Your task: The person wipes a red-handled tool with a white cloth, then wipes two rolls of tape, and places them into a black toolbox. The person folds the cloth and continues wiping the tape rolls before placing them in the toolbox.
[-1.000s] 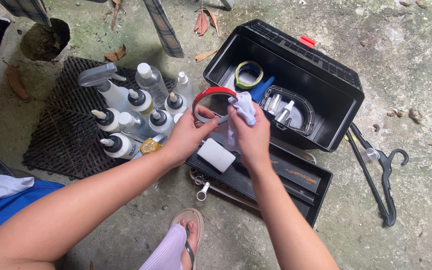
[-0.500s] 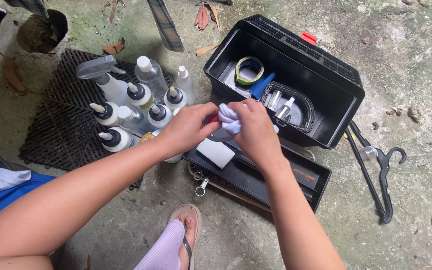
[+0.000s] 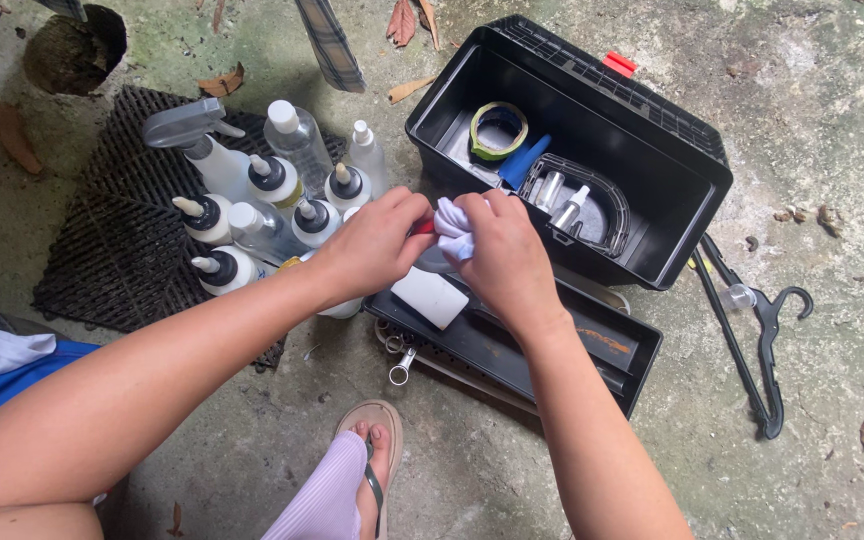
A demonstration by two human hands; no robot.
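My left hand (image 3: 372,245) and my right hand (image 3: 504,255) meet above the front edge of an open black toolbox (image 3: 652,215). A crumpled white cloth (image 3: 452,228) is bunched in my right hand's fingers. My left hand pinches a red-rimmed round thing (image 3: 422,227), of which only a sliver shows between the hands, and the cloth is pressed against it. Below the hands a white block (image 3: 430,297) lies on the toolbox's black lift-out tray (image 3: 592,350).
Several white squeeze and spray bottles (image 3: 272,210) stand on a black grid mat (image 3: 122,240) at left. Inside the toolbox are a tape roll (image 3: 497,130), a blue handle (image 3: 524,160) and small silver bottles (image 3: 564,205). A black hanger (image 3: 757,330) lies at right; my sandalled foot (image 3: 372,470) is below.
The hands have closed together and dropped lower. The red ring, plainly seen in my left hand a second ago, is now almost hidden under the cloth and fingers.
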